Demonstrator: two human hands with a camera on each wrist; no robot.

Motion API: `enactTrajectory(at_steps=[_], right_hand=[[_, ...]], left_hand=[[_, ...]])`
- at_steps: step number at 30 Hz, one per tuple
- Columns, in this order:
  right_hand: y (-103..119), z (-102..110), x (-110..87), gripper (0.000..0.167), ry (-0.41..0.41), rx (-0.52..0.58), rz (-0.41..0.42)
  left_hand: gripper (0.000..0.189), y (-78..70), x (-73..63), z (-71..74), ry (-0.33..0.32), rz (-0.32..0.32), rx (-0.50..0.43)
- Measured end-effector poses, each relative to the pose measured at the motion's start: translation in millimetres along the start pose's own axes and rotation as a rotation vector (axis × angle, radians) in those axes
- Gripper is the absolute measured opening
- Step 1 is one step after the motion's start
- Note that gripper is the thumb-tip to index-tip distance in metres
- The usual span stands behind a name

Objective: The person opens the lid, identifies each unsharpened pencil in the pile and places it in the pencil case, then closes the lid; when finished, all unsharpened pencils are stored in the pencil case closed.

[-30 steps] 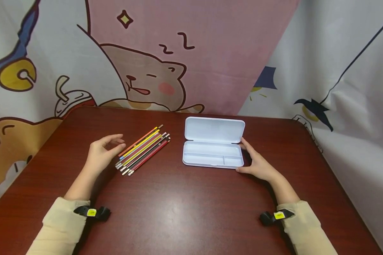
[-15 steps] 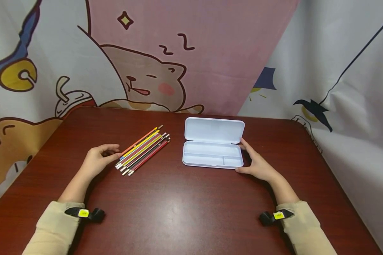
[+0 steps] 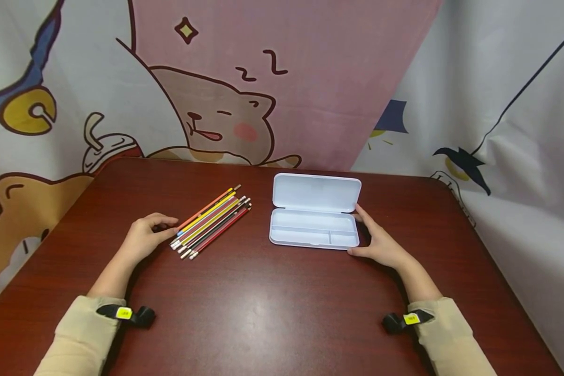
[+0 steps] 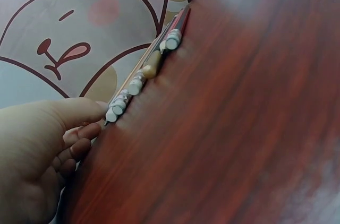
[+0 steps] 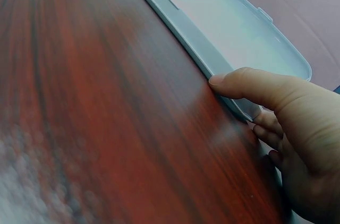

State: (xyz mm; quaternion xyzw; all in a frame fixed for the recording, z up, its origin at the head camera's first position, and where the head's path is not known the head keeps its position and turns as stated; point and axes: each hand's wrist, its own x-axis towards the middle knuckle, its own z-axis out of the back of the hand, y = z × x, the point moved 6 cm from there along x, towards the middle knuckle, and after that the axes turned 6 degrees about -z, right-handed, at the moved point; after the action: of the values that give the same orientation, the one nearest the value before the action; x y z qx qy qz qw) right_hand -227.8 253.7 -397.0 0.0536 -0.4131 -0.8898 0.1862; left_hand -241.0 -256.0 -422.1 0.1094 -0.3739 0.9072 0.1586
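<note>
In the head view, a row of several pencils (image 3: 211,224) lies slanted on the table left of centre. My left hand (image 3: 145,235) is at their near left end, thumb and index finger pinching the lower end of the outermost orange pencil (image 3: 206,209). White eraser ends (image 4: 121,102) show beside my left thumb (image 4: 85,111) in the left wrist view. A white pencil case (image 3: 314,228) stands with its lid (image 3: 316,192) raised, its compartments bare. My right hand (image 3: 380,243) grips the case's right end, thumb (image 5: 239,83) at the front corner and fingers behind.
The dark red-brown wooden table (image 3: 263,313) extends in front of the case and pencils. Behind it hangs a cartoon-printed cloth (image 3: 319,94). Black cameras (image 3: 143,317) are strapped over both beige sleeves (image 3: 75,339).
My left hand has moved slightly left and down, bringing its thumb and index finger to the orange pencil's end. My right hand and the case have stayed put.
</note>
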Motion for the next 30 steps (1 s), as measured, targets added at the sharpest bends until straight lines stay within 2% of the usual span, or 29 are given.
enactTrajectory(at_steps=[9, 18, 21, 30], right_hand=[[-4, 0, 0.7, 0.107, -0.006, -0.008, 0.005], [-44, -4, 7.3, 0.114, -0.007, -0.033, -0.009], [-46, -4, 7.8, 0.115, -0.006, -0.025, 0.002], [-43, -5, 8.8, 0.115, -0.003, -0.033, -0.001]], left_hand=[[0.017, -1.0, 4.6, -2.9, -0.036, -0.038, 0.051], [0.006, -5.2, 5.0, -3.6, -0.097, -0.045, 0.094], [0.006, -4.3, 4.4, -3.0, -0.125, -0.033, 0.106], [0.011, 0.4, 0.8, 4.0, -0.216, 0.054, 0.131]])
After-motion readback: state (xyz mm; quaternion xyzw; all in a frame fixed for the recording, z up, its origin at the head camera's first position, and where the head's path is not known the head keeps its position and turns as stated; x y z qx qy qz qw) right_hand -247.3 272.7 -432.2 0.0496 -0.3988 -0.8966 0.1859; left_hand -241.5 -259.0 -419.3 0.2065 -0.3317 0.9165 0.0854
